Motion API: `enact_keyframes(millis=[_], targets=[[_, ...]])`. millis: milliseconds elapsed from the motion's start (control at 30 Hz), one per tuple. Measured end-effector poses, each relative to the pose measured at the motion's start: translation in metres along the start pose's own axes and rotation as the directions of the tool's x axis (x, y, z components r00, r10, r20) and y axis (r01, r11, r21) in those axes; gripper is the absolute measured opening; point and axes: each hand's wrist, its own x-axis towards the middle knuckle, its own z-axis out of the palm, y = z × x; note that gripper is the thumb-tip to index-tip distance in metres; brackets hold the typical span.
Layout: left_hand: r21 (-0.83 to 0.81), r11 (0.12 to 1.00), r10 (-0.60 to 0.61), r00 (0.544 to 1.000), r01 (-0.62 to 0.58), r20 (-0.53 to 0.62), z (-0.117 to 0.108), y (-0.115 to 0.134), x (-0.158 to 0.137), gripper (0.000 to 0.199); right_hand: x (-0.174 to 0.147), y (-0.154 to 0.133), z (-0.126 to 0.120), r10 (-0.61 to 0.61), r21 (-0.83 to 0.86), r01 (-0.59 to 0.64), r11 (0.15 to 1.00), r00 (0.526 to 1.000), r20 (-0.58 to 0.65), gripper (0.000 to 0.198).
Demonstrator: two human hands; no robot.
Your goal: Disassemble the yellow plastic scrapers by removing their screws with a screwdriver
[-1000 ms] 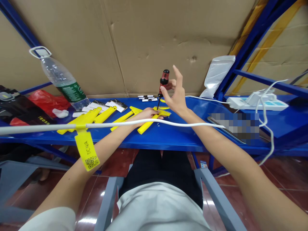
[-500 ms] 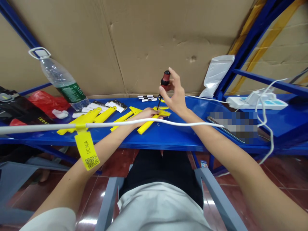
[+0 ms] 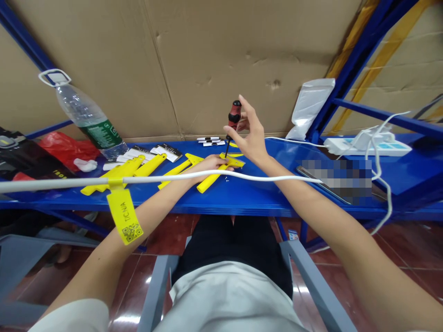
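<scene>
Taking the tool [image 3: 207,182] under the screwdriver [image 3: 234,115] as centre, piled handles [image 3: 126,169] lie on the bench [image 3: 256,198] at nine o'clock, the bottle [image 3: 104,133] at ten. Small cards [image 3: 209,139] lie at twelve, a packet [image 3: 311,106] at two. At three lies a flat device [image 3: 332,182], the power strip [image 3: 394,148] behind it.

Place: workshop | Signs: blue bench [image 3: 256,198] with blue uprights [image 3: 360,46]; cardboard sheeting [image 3: 207,55] behind; screwdriver [image 3: 235,113] on yellow piece [image 3: 206,183]; similar yellow parts [image 3: 150,166] alongside; power strip [image 3: 394,146] right
</scene>
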Motion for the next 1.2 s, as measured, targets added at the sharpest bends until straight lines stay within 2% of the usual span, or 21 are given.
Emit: enact_keyframes(millis=[200,333,433,633,767,933,1067,1200], targets=[[-0.002,1.000,0.012,1.000,-0.012,0.018,-0.003,-0.003,0.004,0.024,-0.001,-0.002,-0.002,0.063,0.110,-0.063,0.992,0.998,0.002,0.087],[0.038,0.998,0.037,0.997,-0.040,0.065,-0.016,-0.009,0.013,0.017,0.001,0.003,-0.002,0.078,0.180,-0.074,0.981,0.997,-0.015,0.089],[0.082,0.993,0.080,0.991,-0.089,0.107,-0.029,-0.015,0.022,0.009,0.004,0.013,-0.003,0.122,0.260,-0.104,0.960,0.991,-0.053,0.091],[0.111,0.988,0.091,0.983,-0.109,0.161,-0.040,-0.021,0.028,0.019,0.016,0.044,-0.014,0.232,0.349,-0.162,0.923,0.958,-0.168,0.096],[0.048,0.996,0.059,0.982,-0.069,0.182,-0.038,-0.018,0.024,0.023,0.020,0.066,-0.020,0.303,0.371,-0.208,0.905,0.928,-0.219,0.099],[-0.080,0.994,-0.057,0.978,0.075,0.203,-0.034,-0.008,0.020,0.026,0.017,0.083,-0.021,0.332,0.354,-0.243,0.903,0.917,-0.219,0.104],[-0.153,0.985,-0.057,0.986,0.081,0.155,-0.030,-0.003,0.016,0.026,0.017,0.085,-0.022,0.324,0.321,-0.248,0.914,0.922,-0.210,0.106],[-0.181,0.978,0.106,0.994,-0.105,-0.004,-0.025,0.003,0.010,0.014,0.019,0.084,-0.026,0.323,0.285,-0.254,0.924,0.918,-0.229,0.106]])
